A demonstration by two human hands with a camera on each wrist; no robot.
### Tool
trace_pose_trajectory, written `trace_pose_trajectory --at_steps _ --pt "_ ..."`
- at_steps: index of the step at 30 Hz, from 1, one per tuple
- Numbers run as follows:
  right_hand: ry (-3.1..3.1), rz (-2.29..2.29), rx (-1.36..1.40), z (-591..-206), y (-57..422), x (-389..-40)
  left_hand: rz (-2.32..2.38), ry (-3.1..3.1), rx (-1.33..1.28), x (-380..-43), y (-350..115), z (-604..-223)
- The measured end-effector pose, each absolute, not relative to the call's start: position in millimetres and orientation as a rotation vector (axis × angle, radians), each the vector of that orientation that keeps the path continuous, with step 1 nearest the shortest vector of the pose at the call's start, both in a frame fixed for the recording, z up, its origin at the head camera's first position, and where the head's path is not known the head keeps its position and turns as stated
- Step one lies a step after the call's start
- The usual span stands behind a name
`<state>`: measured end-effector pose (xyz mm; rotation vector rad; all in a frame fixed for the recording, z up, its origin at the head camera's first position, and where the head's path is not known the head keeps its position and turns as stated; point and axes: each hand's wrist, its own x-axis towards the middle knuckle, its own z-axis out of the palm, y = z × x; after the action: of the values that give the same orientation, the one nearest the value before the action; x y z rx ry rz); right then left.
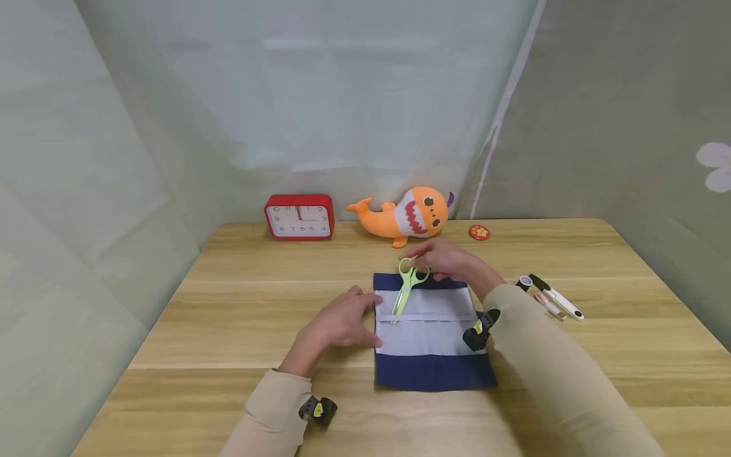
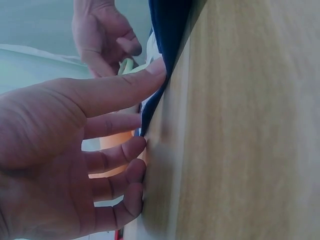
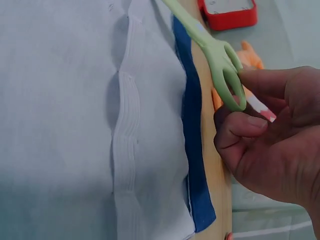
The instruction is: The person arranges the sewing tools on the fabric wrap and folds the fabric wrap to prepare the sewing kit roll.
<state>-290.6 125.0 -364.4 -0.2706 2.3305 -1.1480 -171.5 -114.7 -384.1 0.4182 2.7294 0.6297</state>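
Green scissors [image 1: 404, 293]: over the left half of the cloth pouch [image 1: 434, 371]. We've got right hand [image 1: 451, 259] fingers clamped on them at the pouch's far edge, left hand [image 1: 341, 318] fingers apart, touching its left edge.

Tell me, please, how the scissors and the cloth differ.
Colour: the scissors are light green; the cloth is pale with navy ends. Size: the scissors are narrow, the cloth far broader. Contact: the right hand pinches the scissors; the left hand touches the cloth's edge. Both have a hand on them.
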Motion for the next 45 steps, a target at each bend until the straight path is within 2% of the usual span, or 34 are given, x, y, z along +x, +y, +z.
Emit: trace_pose_trajectory --at_steps 15,30,45 --pt "2.363 -0.976 -0.409 -369 92 -292 0.607 2.737 0.407 -172 -115 -385" --pt "2.497 -0.946 -0.550 -373 79 -272 0.618 2.739 0.416 -171 -115 -383" --pt "2.585 -0.769 -0.658 -367 100 -262 0.628 2.740 0.417 -171 -115 -383"
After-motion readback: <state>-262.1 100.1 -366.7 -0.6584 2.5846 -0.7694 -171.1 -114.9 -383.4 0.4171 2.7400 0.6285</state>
